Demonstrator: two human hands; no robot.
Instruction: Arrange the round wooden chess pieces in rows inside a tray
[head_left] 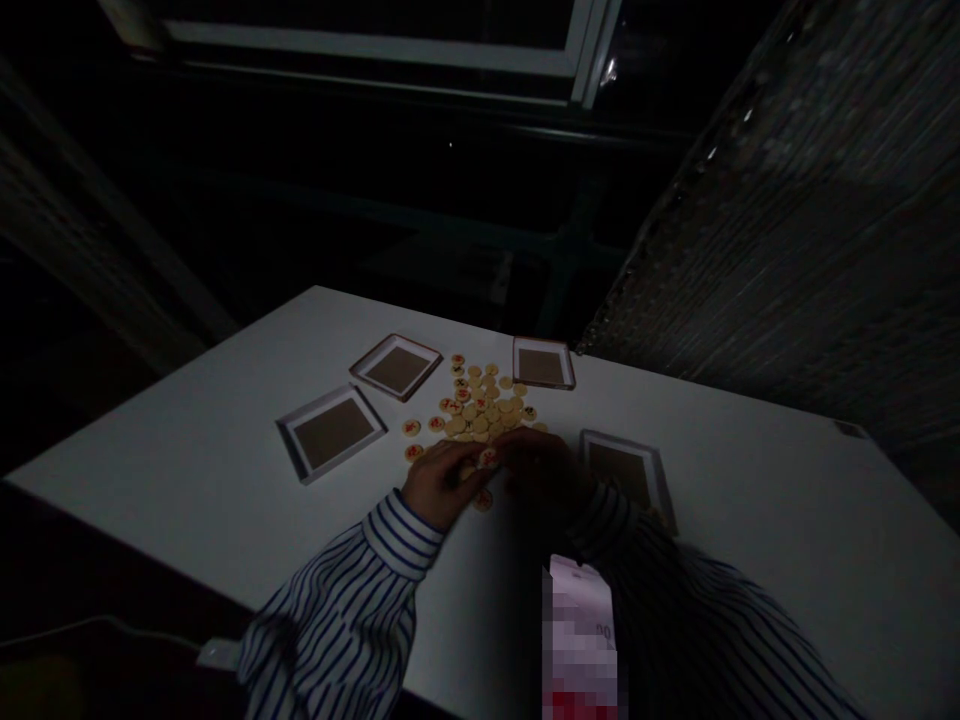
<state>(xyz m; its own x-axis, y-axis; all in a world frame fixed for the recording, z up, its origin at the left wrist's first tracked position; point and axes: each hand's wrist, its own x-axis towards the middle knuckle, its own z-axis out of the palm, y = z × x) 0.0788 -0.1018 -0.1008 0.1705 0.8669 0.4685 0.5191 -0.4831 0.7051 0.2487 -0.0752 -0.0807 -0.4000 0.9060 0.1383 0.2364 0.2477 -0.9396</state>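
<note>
The left hand (439, 485) pinches 1 red-marked piece (488, 458) at the near edge of the pile (493, 410); the right hand (544, 462) adjoins it, its grip too dark to tell. On the table (187, 430), 4 trays (291, 447) flank the pile: 2 left, 1 far right, 1 near right, partly behind the right sleeve (697, 590).

Can see a red-marked round piece (489, 457), seemingly tilted, held just before loosely spread pale discs (493, 412), many blank-faced.

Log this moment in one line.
left hand: holds red-marked disc | right hand: close beside it | white table: loose discs, four shallow trays
</note>
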